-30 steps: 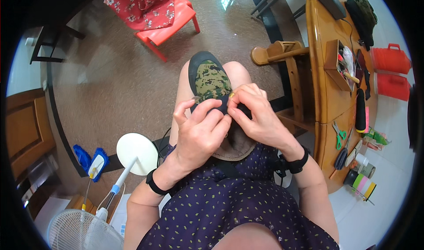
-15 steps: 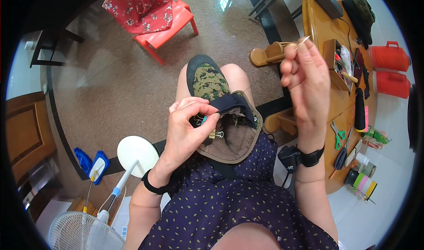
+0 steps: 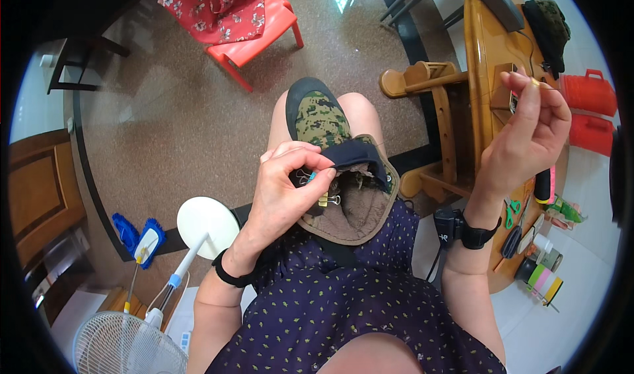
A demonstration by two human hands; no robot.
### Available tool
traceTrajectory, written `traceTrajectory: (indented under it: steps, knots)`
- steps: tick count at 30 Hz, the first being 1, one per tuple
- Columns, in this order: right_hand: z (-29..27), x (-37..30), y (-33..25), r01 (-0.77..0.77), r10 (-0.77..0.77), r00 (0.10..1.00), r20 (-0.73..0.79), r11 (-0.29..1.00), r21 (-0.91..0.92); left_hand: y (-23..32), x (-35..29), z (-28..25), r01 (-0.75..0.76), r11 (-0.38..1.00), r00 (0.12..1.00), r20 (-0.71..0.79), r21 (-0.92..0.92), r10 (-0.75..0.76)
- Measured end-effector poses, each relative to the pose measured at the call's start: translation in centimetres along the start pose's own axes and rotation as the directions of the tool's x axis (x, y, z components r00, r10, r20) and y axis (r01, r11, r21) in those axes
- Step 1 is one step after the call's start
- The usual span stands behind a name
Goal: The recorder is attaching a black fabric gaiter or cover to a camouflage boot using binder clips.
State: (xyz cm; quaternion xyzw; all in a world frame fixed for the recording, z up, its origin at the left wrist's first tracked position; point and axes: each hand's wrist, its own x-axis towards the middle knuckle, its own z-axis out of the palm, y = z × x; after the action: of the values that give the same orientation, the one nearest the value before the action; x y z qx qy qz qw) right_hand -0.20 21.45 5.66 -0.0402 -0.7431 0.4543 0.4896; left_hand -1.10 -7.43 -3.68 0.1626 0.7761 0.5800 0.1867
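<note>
Across my lap lies a camouflage boot (image 3: 321,124) with a dark rim round its toe and a brown fleecy lining (image 3: 360,212). My left hand (image 3: 290,179) pinches a dark navy fabric strip (image 3: 353,154) at the boot's opening between thumb and forefinger. Small binder clips, one of them yellow (image 3: 328,201), grip the edge beside that thumb. Raised away to the right, over the table, my right hand (image 3: 528,133) pinches a thin, shiny needle (image 3: 545,86) between its fingertips. Any thread on it is too fine to make out.
A wooden table (image 3: 482,50) on the right carries green scissors (image 3: 512,212), a thread spool (image 3: 545,280) and a dark camouflage item (image 3: 548,34). Red containers (image 3: 588,93) stand beyond. A red chair (image 3: 254,40) is ahead; a white fan (image 3: 125,344) stands at lower left.
My right hand has swung farther right, drawing away from the boot with the needle. My left hand keeps its pinch on the strip. The whole view has shifted slightly.
</note>
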Motion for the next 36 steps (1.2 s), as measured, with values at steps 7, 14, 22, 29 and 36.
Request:
traceTrajectory:
  steps: [7, 14, 22, 29, 36]
  knots:
    - [1.9, -6.2, -0.8, -0.39, 0.506, 0.518, 0.69, 0.858, -0.336, -0.4, 0.3, -0.8, 0.139, 0.982, 0.989, 0.067, -0.129, -0.131]
    - [2.5, -8.0, -2.0, -0.549, 0.633, 0.241, 0.736, 0.714, -0.434, 0.0, 0.7, -1.0, 0.294, 0.926, 0.952, 0.155, -0.237, -0.262]
    - [-0.1, -11.1, -0.8, -0.11, 0.132, 0.574, 0.808, 0.99, -0.084, 0.4, -0.4, -0.3, -0.48, 0.726, 0.863, 0.118, 0.492, 0.49]
    - [-1.5, -12.7, -0.7, 0.071, -0.024, 0.585, 0.811, 0.997, -0.022, -0.2, -2.0, 0.4, -0.568, 0.528, 0.753, 0.139, 0.632, 0.644]
    - [-1.2, -12.3, -1.5, 0.019, 0.036, 0.576, 0.817, 0.998, -0.058, -0.8, -2.3, 0.5, -0.591, 0.437, 0.681, 0.129, 0.678, 0.721]
